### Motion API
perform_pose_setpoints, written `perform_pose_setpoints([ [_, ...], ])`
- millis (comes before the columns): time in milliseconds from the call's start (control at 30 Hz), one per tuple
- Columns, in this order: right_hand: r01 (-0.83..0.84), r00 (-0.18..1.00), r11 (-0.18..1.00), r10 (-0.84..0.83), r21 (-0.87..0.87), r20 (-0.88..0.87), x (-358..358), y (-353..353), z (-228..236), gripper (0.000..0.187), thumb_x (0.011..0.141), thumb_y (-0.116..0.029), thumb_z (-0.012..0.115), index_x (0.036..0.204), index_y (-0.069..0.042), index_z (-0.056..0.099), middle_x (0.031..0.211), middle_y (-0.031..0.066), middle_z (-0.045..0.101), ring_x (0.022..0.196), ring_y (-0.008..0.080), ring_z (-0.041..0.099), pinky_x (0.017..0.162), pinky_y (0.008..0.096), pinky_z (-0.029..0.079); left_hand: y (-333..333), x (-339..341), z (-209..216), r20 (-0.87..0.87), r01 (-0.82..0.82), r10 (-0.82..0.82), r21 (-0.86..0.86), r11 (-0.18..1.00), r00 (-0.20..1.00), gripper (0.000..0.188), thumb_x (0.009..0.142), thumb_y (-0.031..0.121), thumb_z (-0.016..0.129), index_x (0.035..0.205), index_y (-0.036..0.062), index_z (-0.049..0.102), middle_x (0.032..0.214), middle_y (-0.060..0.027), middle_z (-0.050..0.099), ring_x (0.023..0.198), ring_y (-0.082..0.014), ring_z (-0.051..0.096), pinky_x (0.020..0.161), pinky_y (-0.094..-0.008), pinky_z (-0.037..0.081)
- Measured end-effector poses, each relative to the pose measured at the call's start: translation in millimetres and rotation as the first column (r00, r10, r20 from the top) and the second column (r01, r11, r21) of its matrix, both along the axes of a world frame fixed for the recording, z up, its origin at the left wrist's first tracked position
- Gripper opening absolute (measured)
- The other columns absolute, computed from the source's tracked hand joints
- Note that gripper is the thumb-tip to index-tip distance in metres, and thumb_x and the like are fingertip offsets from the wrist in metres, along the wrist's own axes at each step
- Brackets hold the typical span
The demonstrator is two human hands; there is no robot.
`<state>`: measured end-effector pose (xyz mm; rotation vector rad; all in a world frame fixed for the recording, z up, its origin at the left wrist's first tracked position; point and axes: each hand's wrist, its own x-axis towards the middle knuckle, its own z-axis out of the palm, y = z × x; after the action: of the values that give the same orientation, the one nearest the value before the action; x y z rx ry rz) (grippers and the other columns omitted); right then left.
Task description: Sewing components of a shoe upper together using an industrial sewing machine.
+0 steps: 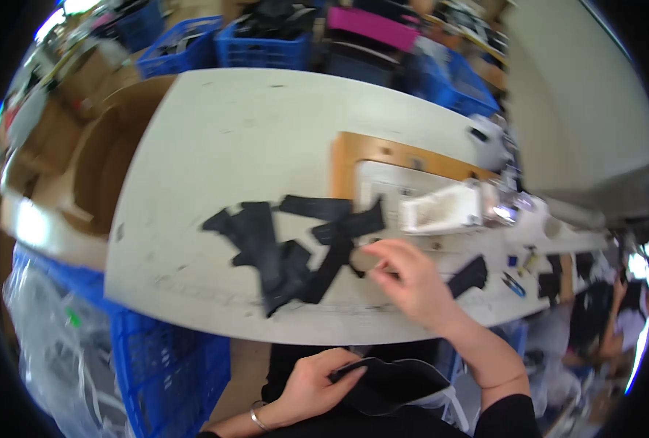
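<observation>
Down at my lap, my left hand (pixel 315 387) pinches the edge of a black fabric piece (pixel 394 383), which hangs open like a pouch with a pale rim. Over the table's near side, my right hand (pixel 412 285) reaches leftward, slightly blurred. Its fingers are bent and apart, beside a small dark loop (pixel 356 267); I see nothing clearly held. Left of those fingertips lies a loose pile of black fabric strips (pixel 262 244), overlapping at several angles. Behind the right hand stands a white sewing machine (pixel 441 212) on an orange-brown framed base (pixel 383 150).
The white table (pixel 193 146) curves around. To the right lie a dark fabric piece (pixel 469 276) and blue-handled snips (pixel 514 285). A blue crate (pixel 167 372) and clear plastic bag (pixel 58 336) stand at the near left, a cardboard box (pixel 123 153) at the left, blue baskets (pixel 262 50) behind.
</observation>
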<state>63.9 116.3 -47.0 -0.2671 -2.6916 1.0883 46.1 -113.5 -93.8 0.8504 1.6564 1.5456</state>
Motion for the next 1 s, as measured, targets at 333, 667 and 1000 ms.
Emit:
perform_pose_setpoints([
  [333,0.729,0.684,0.67,-0.72,0.138,-0.121,158,89,-22,0.014,0.087,-0.007,0.067,0.1,-0.001,0.067,0.086,0.0097,0.065,0.074,0.0207,0.061,0.067,0.0301,0.048,47,11,24,0.023,0.222,-0.221,-0.043,0.974,0.975,0.016,0.085,0.01,0.072,0.097,-0.0002,0.07,0.087,-0.0119,0.07,0.074,-0.0205,0.067,0.066,-0.0287,0.051],
  [667,0.722,0.688,0.684,-0.726,0.107,0.0,163,118,-44,0.028,0.081,-0.012,0.076,0.102,-0.002,0.061,0.085,0.0093,0.062,0.074,0.0212,0.057,0.07,0.032,0.048,71,38,30,-0.022,0.243,-0.25,-0.159,0.957,0.968,0.015,0.086,0.008,0.071,0.097,-0.0023,0.07,0.084,-0.0084,0.071,0.077,-0.0127,0.066,0.073,-0.0256,0.051],
  [1000,0.662,0.742,0.739,-0.67,-0.127,-0.03,173,122,-32,0.038,0.085,-0.001,0.065,0.121,-0.007,0.054,0.073,0.0015,0.055,0.066,0.0109,0.05,0.063,0.0256,0.042,67,50,9,-0.069,0.072,-0.08,-0.116,0.991,0.994,0.019,0.089,0.016,0.069,0.102,0.0017,0.07,0.088,-0.0122,0.07,0.072,-0.0205,0.066,0.06,-0.028,0.05],
])
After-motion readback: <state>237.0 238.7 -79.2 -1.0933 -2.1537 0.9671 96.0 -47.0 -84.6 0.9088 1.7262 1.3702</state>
